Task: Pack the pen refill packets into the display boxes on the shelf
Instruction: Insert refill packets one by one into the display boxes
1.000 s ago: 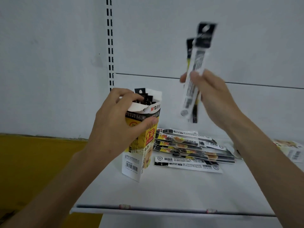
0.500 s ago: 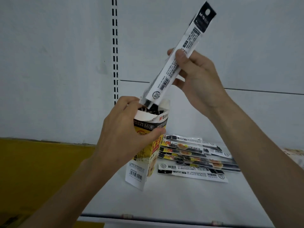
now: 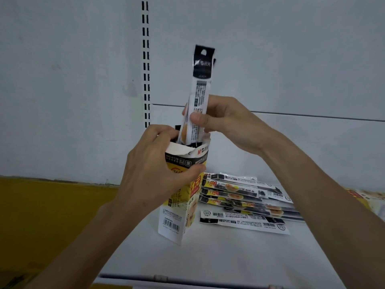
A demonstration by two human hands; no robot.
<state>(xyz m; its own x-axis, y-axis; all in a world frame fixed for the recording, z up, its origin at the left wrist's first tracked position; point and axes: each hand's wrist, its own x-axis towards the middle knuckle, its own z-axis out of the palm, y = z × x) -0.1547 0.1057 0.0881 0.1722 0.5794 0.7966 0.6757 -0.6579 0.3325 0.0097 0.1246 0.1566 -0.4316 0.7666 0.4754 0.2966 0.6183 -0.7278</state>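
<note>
Head view, white shelf (image 3: 218, 257) against a pale back panel with a slotted upright (image 3: 146, 65). Left hand (image 3: 154, 174) is wrapped around the upper part of the display box (image 3: 175, 217), thumb across its front face, fingers curled over the torn top edge on the far-left side; the box stands upright on the shelf, yellow and white with a barcode panel low on its near corner. Right hand (image 3: 227, 122) pinches a small bunch of pen refill packets (image 3: 201, 97) between thumb in front and fingers behind, held close to vertical, black header with hang hole at the top. At least two packets in the bunch: a second black header edge shows just behind the first. Lower ends of the held packets sit inside the open mouth of the box, beside dark header tabs of packets already in there; how deep they reach cannot be told, the box wall hides it. Loose refill packets (image 3: 245, 201) lie flat in an overlapping pile on the shelf just right of the box, long axes running left-right. More yellow packaging (image 3: 366, 197) at the far right edge, partly cut off. Yellow surface (image 3: 52, 215) lower left, beyond the shelf.
</note>
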